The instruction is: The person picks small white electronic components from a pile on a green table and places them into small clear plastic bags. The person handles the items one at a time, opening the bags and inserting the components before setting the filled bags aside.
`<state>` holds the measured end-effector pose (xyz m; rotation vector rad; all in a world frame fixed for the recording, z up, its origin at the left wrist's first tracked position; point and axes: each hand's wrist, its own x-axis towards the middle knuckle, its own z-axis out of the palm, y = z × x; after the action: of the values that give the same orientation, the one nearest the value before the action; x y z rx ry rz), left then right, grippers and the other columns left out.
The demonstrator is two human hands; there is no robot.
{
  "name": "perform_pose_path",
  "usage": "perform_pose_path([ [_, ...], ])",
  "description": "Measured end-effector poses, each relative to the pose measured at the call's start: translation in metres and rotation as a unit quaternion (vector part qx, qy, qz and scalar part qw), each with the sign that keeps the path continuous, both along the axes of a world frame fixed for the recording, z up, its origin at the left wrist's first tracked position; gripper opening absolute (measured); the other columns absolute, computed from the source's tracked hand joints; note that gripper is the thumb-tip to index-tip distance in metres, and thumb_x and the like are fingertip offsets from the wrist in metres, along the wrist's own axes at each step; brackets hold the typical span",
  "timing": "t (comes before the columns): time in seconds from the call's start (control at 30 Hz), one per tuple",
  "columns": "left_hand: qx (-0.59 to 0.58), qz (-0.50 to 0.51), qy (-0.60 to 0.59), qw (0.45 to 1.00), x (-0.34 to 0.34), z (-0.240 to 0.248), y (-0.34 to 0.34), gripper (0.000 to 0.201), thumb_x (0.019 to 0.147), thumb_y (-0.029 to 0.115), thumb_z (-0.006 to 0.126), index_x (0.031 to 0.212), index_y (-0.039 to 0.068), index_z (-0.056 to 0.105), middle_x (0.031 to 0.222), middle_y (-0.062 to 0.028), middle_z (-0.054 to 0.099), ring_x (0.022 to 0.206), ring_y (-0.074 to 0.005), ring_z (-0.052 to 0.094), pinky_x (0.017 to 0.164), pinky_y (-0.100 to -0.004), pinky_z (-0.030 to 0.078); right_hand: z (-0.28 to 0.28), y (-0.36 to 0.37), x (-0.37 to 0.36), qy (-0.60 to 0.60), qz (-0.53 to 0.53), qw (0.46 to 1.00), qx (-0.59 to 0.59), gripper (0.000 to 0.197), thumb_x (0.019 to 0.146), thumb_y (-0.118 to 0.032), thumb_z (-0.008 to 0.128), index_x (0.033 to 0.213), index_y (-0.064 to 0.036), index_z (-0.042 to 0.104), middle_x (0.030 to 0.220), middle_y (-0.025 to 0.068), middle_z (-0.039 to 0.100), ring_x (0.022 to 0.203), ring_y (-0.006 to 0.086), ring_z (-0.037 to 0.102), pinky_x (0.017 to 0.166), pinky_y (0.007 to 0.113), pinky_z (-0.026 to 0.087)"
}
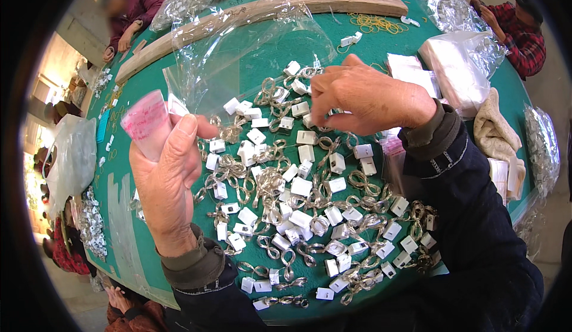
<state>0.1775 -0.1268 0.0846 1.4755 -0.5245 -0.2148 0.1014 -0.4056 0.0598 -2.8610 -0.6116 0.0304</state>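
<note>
Between its thumb and fingers, my left hand (pixel 167 183) grips a sheaf of small clear plastic bags (pixel 146 123) with pink print. A white edge shows beside the thumb. My right hand (pixel 369 96) hovers over the far part of the pile, its fingers curled down and closed. What they hold, if anything, is hidden. Below both hands spreads a heap of small white boxes (pixel 301 186), each with a bundle of thin silvery wire (pixel 229 171) tied in loops. More small printed bags (pixel 393 147) lie beside my right forearm.
A long wooden beam (pixel 333 1) crosses the far side of the green table (pixel 143 64). Yellow rubber bands (pixel 375 23) lie before it. Packs of bags (pixel 456 64) and a beige cloth (pixel 497 123) are at the right. Other people work around the table; a large clear sheet (pixel 256 40) lies ahead.
</note>
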Motion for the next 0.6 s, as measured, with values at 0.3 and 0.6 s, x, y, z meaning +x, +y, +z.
perform_pose_path([
  [0.3, 0.013, 0.003, -0.007, 1.0, 0.0, -0.002, -0.002, 0.016, 0.096, 0.016, 0.064, 0.102, 0.003, 0.057, 0.085, -0.0101, 0.066, 0.049, 0.0002, 0.036, 0.042, -0.0165, 0.027, -0.025, 0.01, 0.013, 0.013, -0.015, 0.996, 0.087, 0.015, 0.084, -0.018, 0.067, 0.098, -0.0121, 0.07, 0.091, 0.0036, 0.067, 0.09, 0.0231, 0.064, 0.085, 0.043, 0.037],
  [0.6, 0.007, 0.009, -0.017, 1.0, 0.0, 0.0, -0.003, 0.016, 0.095, 0.016, 0.065, 0.1, 0.004, 0.056, 0.085, -0.0103, 0.067, 0.049, -0.0005, 0.037, 0.042, -0.0174, 0.027, -0.024, 0.004, 0.019, -0.021, -0.06, 0.986, 0.154, 0.013, 0.089, -0.018, 0.06, 0.089, -0.0113, 0.07, 0.082, 0.0055, 0.07, 0.082, 0.0266, 0.067, 0.086, 0.046, 0.045],
])
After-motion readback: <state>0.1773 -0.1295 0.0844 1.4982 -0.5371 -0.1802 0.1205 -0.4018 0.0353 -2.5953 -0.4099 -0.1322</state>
